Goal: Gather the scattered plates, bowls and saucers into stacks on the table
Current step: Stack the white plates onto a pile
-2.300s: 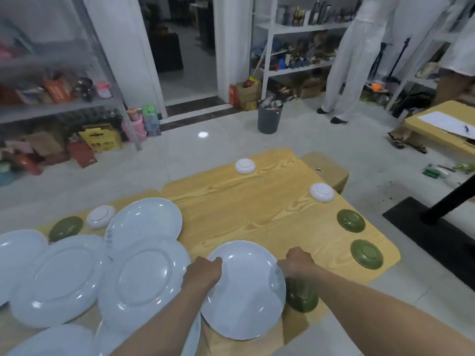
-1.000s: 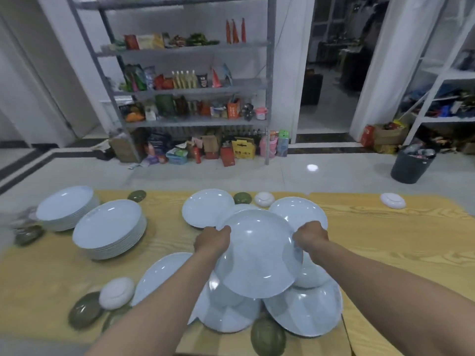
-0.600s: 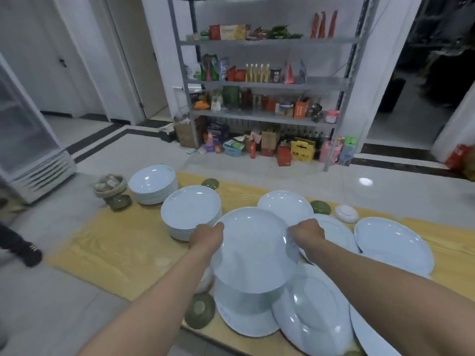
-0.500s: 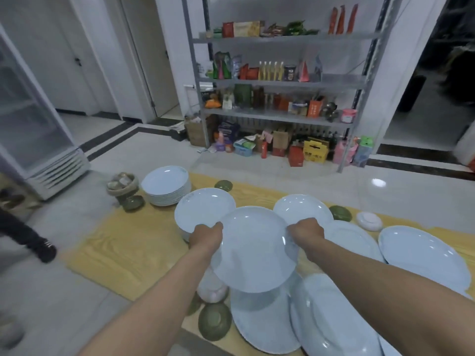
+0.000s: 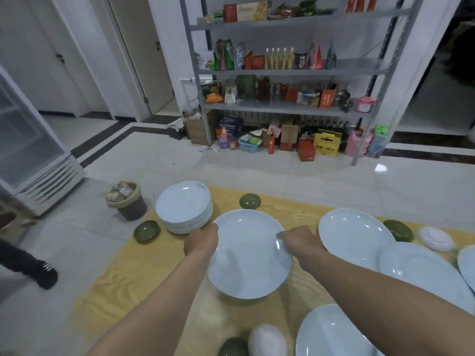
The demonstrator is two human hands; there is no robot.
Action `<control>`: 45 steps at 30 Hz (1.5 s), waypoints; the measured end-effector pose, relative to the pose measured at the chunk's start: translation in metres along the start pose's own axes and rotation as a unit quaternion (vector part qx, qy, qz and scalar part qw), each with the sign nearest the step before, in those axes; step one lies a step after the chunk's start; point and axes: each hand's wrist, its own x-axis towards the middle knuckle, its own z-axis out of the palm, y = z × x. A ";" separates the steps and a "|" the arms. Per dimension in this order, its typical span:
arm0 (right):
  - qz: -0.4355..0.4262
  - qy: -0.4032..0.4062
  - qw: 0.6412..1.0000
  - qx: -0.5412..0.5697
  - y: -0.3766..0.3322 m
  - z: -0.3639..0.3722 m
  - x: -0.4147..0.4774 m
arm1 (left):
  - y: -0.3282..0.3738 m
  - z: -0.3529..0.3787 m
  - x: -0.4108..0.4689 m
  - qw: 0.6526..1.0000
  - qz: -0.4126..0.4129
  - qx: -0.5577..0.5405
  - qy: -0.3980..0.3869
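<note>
I hold a large white plate (image 5: 246, 253) over the wooden table (image 5: 144, 273). My left hand (image 5: 201, 241) grips its left rim and my right hand (image 5: 299, 240) grips its right rim. What lies under this plate is hidden. A stack of white plates (image 5: 183, 206) stands just beyond my left hand. Loose white plates lie to the right (image 5: 354, 235) (image 5: 421, 273) and at the near right (image 5: 334, 335). Green saucers (image 5: 249, 201) (image 5: 146, 231) (image 5: 398, 229) and small white bowls (image 5: 435, 238) (image 5: 267, 340) are scattered around.
A waste basket (image 5: 127, 200) stands on the floor by the table's far left corner. A glass-door fridge (image 5: 30, 150) is at the left, and a person's black shoe (image 5: 43, 274) is near the left table edge. A stocked metal shelf (image 5: 282, 106) stands beyond.
I have turned left along the table while carrying the plate with both hands. The plate now sits lower, next to the far plate stack, covering the nearer stack seen before.
</note>
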 end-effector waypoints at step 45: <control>0.014 0.250 0.829 -0.500 0.133 -0.207 -0.144 | 0.065 0.166 -0.187 0.625 0.656 0.381 -0.185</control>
